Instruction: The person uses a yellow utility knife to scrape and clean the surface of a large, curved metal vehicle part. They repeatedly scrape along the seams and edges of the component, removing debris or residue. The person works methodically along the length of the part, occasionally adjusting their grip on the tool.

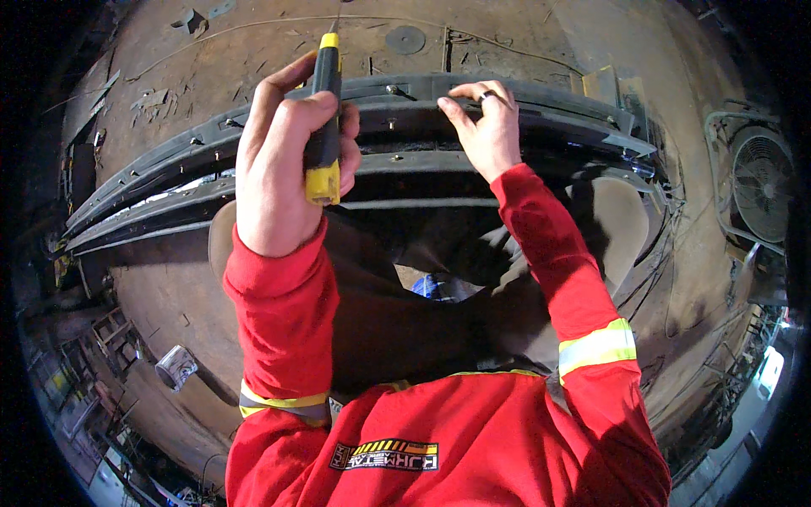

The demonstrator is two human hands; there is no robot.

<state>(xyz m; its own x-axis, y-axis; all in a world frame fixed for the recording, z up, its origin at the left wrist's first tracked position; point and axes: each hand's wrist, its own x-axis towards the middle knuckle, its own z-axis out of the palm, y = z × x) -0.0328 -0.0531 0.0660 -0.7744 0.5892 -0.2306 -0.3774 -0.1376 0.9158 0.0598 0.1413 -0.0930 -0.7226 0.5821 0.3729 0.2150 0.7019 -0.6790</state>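
My left hand (pixel 283 156) is wrapped round a yellow-and-black utility knife (pixel 324 118). It is held upright, and its thin blade points to the top of the view. Behind it run long, dark, curved metal rails (pixel 198 160) with small bolts standing out of them. At the far rail, right of the middle, is my right hand (pixel 487 127), its thumb and forefinger tips drawn near each other. Whatever they pinch, if anything, is too small to make out. A dark ring is on one finger of that hand.
Beyond the rails is a brown, worn surface with scraps and a round grey disc (pixel 405 39). A fan (pixel 760 173) stands at the far right. A whitish container (pixel 176 367) lies at the lower left, near wooden pieces. Cables run at the right end of the rails.
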